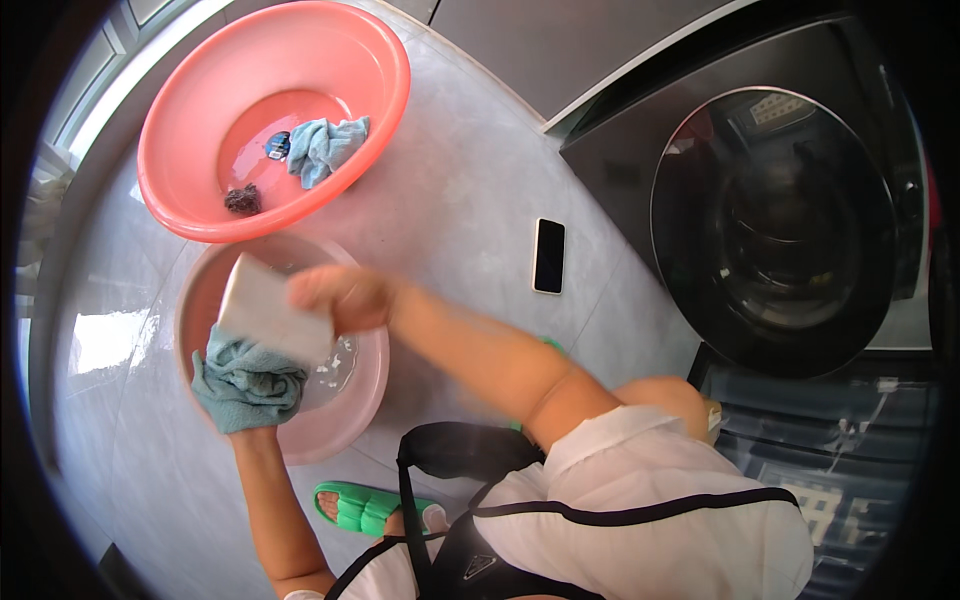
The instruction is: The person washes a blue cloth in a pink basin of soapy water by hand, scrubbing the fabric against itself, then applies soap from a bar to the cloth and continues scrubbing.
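Observation:
Over the pale pink basin (365,385), my right hand (345,298) grips a white rectangular block-like thing (270,305) by its right side, slightly blurred by motion. What it is made of I cannot make out. A teal cloth (250,385) is bunched over my left hand, which comes up from below; the cloth hides its fingers. The cloth lies against the lower left part of the white block. Some water with whitish foam shows in the basin.
Beyond it stands a larger coral basin (180,130) holding a light blue cloth (325,150), a dark scrubber (243,199) and a small blue item (278,146). A phone (549,256) lies on the tiled floor. A dark front-loading washing machine (775,225) is at right; a green slipper (365,508) is on my foot.

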The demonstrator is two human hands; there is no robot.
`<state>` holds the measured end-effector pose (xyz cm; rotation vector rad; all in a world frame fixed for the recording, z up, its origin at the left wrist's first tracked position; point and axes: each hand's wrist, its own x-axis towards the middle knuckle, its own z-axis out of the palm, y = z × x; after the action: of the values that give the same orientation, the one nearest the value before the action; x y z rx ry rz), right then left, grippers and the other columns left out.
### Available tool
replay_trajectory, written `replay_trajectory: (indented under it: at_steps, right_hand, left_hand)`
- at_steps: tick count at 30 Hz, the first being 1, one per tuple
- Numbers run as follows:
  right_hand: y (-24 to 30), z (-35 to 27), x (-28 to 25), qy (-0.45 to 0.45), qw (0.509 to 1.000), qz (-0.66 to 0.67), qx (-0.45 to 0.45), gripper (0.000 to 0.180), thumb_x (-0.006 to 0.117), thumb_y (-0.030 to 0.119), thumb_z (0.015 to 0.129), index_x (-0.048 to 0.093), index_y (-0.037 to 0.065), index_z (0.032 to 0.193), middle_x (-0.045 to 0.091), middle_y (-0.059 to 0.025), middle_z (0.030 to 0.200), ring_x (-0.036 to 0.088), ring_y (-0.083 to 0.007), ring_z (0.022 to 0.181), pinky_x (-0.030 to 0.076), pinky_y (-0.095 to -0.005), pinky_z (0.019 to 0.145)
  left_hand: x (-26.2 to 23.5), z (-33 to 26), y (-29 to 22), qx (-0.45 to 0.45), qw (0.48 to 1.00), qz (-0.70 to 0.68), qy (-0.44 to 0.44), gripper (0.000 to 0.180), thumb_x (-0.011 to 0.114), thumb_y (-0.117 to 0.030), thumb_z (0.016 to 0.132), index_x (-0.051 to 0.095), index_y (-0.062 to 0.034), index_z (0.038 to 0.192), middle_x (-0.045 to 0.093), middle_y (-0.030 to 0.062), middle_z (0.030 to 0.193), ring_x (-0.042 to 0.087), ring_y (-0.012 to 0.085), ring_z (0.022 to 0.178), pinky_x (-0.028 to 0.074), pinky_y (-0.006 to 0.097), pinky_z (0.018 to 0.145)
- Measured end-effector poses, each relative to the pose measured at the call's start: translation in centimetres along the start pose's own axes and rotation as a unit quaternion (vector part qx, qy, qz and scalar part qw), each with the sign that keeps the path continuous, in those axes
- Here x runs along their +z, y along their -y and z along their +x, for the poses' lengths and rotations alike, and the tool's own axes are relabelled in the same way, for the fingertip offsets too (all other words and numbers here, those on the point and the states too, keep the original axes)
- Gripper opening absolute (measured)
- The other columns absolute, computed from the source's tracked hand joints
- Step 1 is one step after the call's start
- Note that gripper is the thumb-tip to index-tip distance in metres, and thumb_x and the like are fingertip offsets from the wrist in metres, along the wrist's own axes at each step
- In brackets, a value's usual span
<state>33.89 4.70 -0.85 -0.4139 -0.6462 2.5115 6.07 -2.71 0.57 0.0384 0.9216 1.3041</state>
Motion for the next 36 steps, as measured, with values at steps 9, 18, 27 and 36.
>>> replay_trajectory:
  at_steps: [9,18,27,36]
  right_hand:
    - [21.6,-24.1,-24.6,-0.286,0.945,-0.048,-0.150,0.047,0.077,0.014,0.108,0.062,0.014,0.152,0.073,-0.0074,0.138,0.074,-0.0244,0.124,0.067,-0.0448,0.099]
    - [30.3,-35.1,-47.7,-0.515,0.754,0.183,-0.364,0.032,0.066,0.024,0.116,0.064,0.009,0.145,0.070,-0.0107,0.141,0.071,-0.0273,0.123,0.067,-0.0427,0.098]
    - [36.1,-39.2,-68.5,-0.465,0.655,0.325,-0.500,0.011,0.063,0.016,0.114,0.069,0.011,0.121,0.069,-0.0031,0.099,0.070,-0.0192,0.083,0.065,-0.0336,0.076]
    - [46.6,-42.3,-83.3,-0.424,0.573,0.442,-0.545,0.017,0.051,0.015,0.115,0.067,0.010,0.113,0.062,-0.0024,0.088,0.065,-0.0159,0.070,0.058,-0.0269,0.056]
  left_hand:
    - [3.2,4.3,2.7,0.005,0.981,0.171,0.089,0.088,0.015,-0.062,0.117,0.054,0.0053,0.159,0.065,0.0295,0.155,0.066,0.0494,0.133,0.052,0.057,0.122]
    - [15.1,9.2,12.7,-0.009,0.972,0.227,0.051,0.090,0.013,-0.063,0.117,0.057,0.0068,0.154,0.068,0.0315,0.147,0.068,0.0505,0.127,0.057,0.059,0.116]
    - [23.9,16.3,23.8,-0.033,0.985,0.153,-0.073,0.095,0.017,-0.065,0.115,0.056,0.0117,0.156,0.068,0.0420,0.145,0.071,0.0532,0.123,0.057,0.057,0.116]
    - [34.4,21.4,30.9,-0.044,0.972,0.183,-0.140,0.098,0.015,-0.067,0.114,0.057,0.0113,0.156,0.068,0.0397,0.146,0.071,0.0525,0.123,0.058,0.057,0.115]
